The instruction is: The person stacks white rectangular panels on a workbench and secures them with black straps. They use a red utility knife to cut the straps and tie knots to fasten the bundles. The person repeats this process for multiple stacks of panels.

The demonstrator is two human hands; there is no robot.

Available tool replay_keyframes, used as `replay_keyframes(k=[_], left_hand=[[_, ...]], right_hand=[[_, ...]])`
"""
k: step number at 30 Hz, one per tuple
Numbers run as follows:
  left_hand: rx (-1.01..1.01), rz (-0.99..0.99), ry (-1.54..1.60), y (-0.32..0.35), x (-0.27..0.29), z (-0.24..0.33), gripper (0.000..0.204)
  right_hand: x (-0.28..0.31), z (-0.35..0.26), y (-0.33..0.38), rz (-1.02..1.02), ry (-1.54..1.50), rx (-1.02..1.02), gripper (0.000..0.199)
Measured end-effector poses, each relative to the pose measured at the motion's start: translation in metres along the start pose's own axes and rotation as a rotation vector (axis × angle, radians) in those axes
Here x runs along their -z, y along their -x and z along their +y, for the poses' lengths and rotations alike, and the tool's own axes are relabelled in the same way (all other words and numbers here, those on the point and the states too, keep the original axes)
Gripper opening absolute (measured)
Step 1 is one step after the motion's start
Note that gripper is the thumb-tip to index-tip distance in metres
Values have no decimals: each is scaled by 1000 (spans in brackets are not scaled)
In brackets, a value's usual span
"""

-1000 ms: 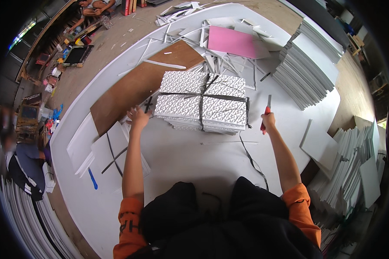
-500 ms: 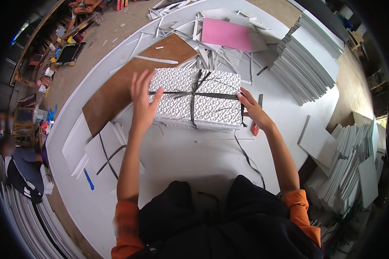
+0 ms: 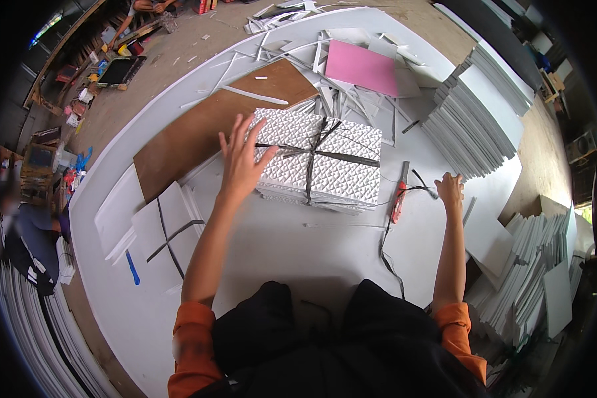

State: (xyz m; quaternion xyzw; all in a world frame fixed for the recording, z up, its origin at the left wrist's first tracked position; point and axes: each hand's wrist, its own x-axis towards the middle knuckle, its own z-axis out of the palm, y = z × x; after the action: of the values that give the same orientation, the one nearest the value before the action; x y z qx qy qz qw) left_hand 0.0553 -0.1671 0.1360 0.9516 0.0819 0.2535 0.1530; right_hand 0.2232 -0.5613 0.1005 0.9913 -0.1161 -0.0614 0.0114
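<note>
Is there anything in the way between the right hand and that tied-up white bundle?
Yes, one small thing. The red-handled cutter lies on the white table between the right hand and the strapped bundle of patterned panels. The left hand already rests on the bundle's left edge.

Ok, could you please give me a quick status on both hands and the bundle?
Left hand flat on strapped bundle. Right hand on table, beside red cutter. Loose strap nearby.
</note>
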Motion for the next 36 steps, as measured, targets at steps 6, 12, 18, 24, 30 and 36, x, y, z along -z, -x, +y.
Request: replay_keyframes(k=[6, 12, 18, 24, 30, 36], left_hand=[[151, -19, 428, 9, 22, -50, 46], [-180, -200, 247, -4, 8, -24, 24], [-236, -321, 231, -26, 2, -28, 15], [-386, -316, 192, -43, -1, -29, 16], [-258, -294, 297, -61, -12, -32, 13], [-298, -221, 240, -63, -10, -33, 16]], right_hand=[[44, -104, 67, 280, -681, 1008, 26], [42, -157, 118, 204, -392, 1227, 23], [44, -166, 109, 35, -328, 1192, 13], [53, -168, 110, 52, -255, 1157, 13], [88, -192, 99, -385, -595, 1044, 28], [71, -221, 107, -222, -511, 940, 30]])
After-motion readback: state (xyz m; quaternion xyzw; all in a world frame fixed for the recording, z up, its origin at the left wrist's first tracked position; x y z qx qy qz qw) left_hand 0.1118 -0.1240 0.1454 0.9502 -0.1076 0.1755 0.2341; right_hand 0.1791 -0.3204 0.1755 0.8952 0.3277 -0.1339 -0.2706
